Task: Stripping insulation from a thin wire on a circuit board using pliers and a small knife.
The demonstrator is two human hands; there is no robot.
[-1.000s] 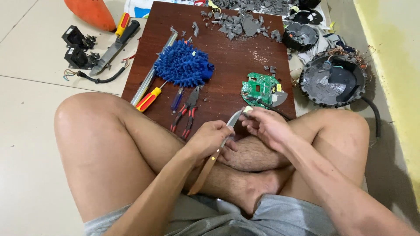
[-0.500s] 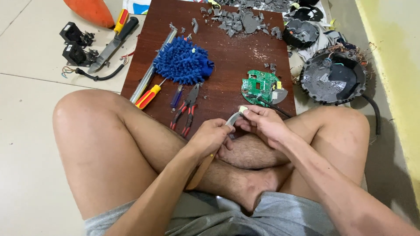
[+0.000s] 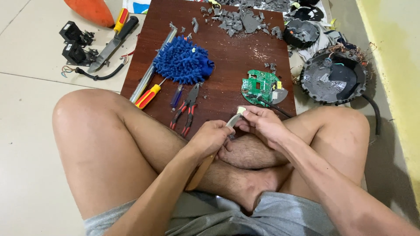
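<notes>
A dark brown wooden board (image 3: 227, 61) lies on the floor just beyond both hands, its near edge almost at the knuckles. Beyond the right hand and off to its outer side sits a round black housing (image 3: 334, 78), opened, with grey dust and loose wires inside. Ahead of the left hand rests a fluffy blue mop pad (image 3: 183, 63) – well apart from the fingers. Farther out past the right hand, grey plastic fragments (image 3: 240, 19) are heaped at the board's far end. Just beyond the right hand lies a green circuit board (image 3: 259, 85), roundish, a black cable running from it toward the wrist. Near the left hand, slightly ahead, lie red-handled pliers (image 3: 187, 109), and outward from them a red and yellow screwdriver (image 3: 148, 96).

The left hand (image 3: 210, 137) is closed around a tool with a tan wooden handle (image 3: 201, 168) – its grey metal end reaches to the right hand. The right hand (image 3: 262, 124) pinches a small pale piece (image 3: 240, 110) between thumb and fingertips, touching the tool's tip. No label or sign is clear enough to tell.
</notes>
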